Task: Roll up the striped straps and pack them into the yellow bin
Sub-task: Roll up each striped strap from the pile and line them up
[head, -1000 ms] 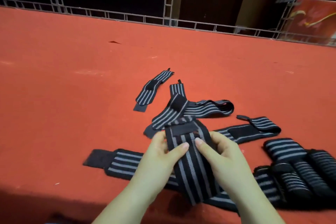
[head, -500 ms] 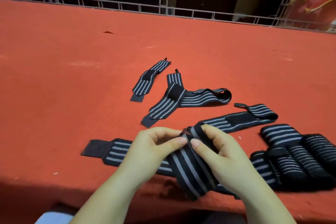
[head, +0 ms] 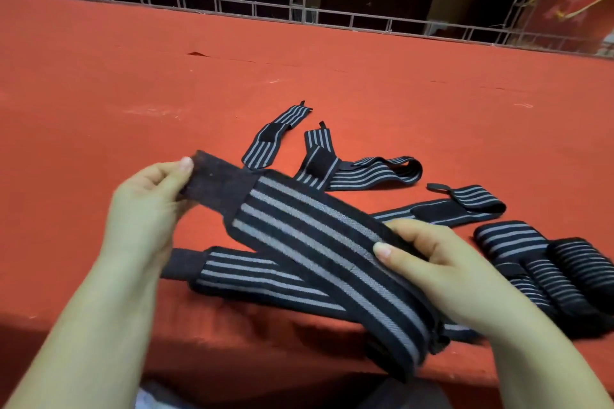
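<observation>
A black strap with grey stripes (head: 319, 252) is stretched in the air between my hands, above the red table. My left hand (head: 146, 212) pinches its plain black end tab at the upper left. My right hand (head: 432, 262) grips the strap's striped middle, and the rest droops over the table's near edge. Another flat strap (head: 252, 276) lies beneath it. Several more flat straps (head: 362, 169) lie further back. Rolled straps (head: 545, 262) sit in a cluster at the right. No yellow bin is in view.
The red felt table (head: 133, 93) stretches far back to a grey metal truss rail (head: 299, 10). A red panel with yellow marks (head: 571, 0) stands at the back right. The table's near edge runs under my forearms.
The strap, bunched between both hands before, is now pulled out long. My left hand moved up and left with the black end tab; my right hand moved right along the strap.
</observation>
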